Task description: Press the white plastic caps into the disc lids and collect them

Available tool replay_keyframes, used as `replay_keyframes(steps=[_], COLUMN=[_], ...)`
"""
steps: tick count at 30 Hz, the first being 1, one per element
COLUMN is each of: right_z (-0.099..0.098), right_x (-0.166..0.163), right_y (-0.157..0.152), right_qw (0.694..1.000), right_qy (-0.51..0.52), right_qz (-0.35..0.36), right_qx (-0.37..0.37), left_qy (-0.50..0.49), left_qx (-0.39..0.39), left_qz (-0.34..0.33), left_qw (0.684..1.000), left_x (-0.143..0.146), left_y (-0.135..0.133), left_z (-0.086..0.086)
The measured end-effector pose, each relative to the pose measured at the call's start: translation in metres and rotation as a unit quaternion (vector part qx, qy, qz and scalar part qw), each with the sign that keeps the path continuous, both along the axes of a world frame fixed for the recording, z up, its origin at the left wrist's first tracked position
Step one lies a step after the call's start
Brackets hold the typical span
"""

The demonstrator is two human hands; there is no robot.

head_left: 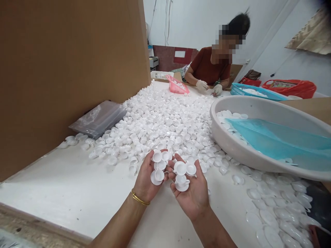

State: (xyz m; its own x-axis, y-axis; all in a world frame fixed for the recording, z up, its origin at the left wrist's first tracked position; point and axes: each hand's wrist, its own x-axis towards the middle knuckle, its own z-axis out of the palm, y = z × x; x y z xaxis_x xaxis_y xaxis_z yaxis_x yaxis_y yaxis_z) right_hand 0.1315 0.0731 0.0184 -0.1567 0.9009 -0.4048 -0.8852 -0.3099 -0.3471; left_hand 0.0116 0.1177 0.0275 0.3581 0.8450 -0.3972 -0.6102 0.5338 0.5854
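Several miniature white teacups point(161, 165) rest in my left hand point(145, 177), its palm up and fingers curled around them; one cup at the bottom sits on a small saucer point(156, 182). My right hand point(196, 193), also cupped palm up, holds more white teacups point(180, 168), one of them standing on a saucer point(181, 187). The fingertips of both hands come close together in the middle. Beyond them a wide heap of the same small white cups point(168, 120) covers the table point(51, 193).
At right stands a big grey-white basin point(217, 131) with white pieces and a blue sheet point(274, 141). White saucers point(274, 220) lie below it. A cardboard wall point(72, 69) and clear plastic bags point(99, 119) are at left. Opposite, a gloved person point(209, 69) works beside a pink bag point(176, 86).
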Motion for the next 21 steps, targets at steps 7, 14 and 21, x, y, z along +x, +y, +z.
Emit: replay_keyframes(steps=[7, 14, 21], right_z=[-0.0016, 0.0005, 0.0006], right_x=[0.0011, 0.0025, 0.0045], right_y=[0.0005, 0.0003, 0.0034], right_qw=[1.000, 0.999, 0.998], right_qy=[0.019, 0.027, 0.040], right_qz=[0.001, -0.015, -0.038], right_qx=[0.017, 0.013, 0.010], left_qy=[0.004, 0.056, 0.034], left_qx=[0.016, 0.046, 0.046], left_qz=[0.000, 0.041, 0.046], left_qw=[1.000, 0.997, 0.997], left_x=[0.0007, -0.0036, -0.0042], left_y=[-0.0009, 0.0033, 0.0072], left_z=[0.0009, -0.0034, -0.0045])
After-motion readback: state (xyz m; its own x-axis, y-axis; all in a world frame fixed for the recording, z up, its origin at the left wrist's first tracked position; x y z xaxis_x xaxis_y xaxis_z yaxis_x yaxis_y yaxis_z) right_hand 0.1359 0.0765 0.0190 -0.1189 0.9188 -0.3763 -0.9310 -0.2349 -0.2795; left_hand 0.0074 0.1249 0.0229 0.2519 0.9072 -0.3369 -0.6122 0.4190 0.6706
